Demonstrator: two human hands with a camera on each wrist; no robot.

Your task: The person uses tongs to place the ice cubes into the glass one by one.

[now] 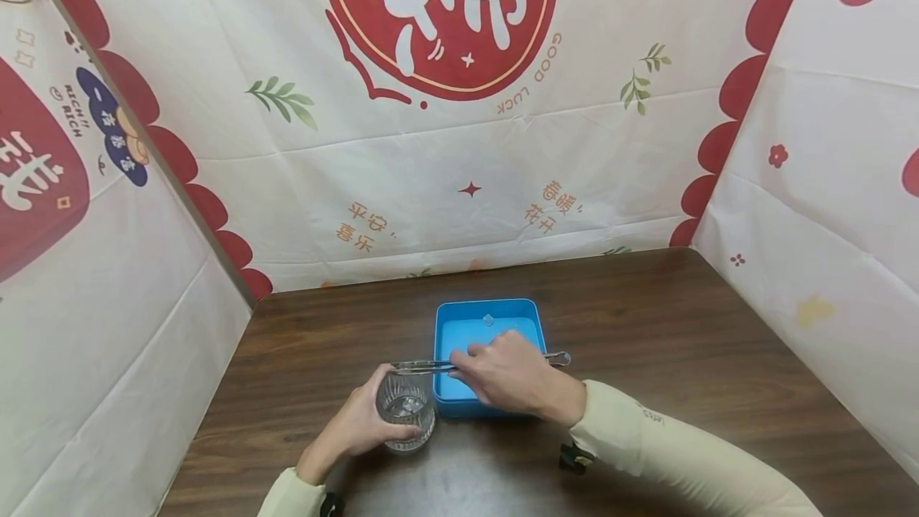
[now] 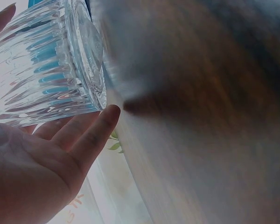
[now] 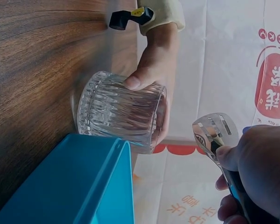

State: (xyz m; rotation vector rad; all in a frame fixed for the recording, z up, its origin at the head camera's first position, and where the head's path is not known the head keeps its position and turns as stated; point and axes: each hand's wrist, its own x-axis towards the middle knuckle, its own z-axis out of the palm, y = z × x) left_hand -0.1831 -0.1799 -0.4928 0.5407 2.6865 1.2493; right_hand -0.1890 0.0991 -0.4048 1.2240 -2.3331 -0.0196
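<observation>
My left hand (image 1: 359,421) grips a clear ribbed glass (image 1: 408,425), thumb on the near side and fingers round the far side. In the left wrist view, the base of the glass (image 2: 86,56) is close to the tabletop. Clear pieces show inside it from above. My right hand (image 1: 513,373) holds metal tongs (image 1: 424,367) level, their slotted tips (image 3: 217,133) over the rim of the glass. Between the tips I cannot tell if anything is held. Right of the glass stands a blue box (image 1: 474,407) with a small clear cube (image 1: 488,319) inside, near its back.
The brown wooden table (image 1: 646,325) reaches back to a white printed cloth (image 1: 445,166) with red patterns. Cloth panels also close off the left and right sides. The blue box's wall stands right beside the glass and beneath my right hand.
</observation>
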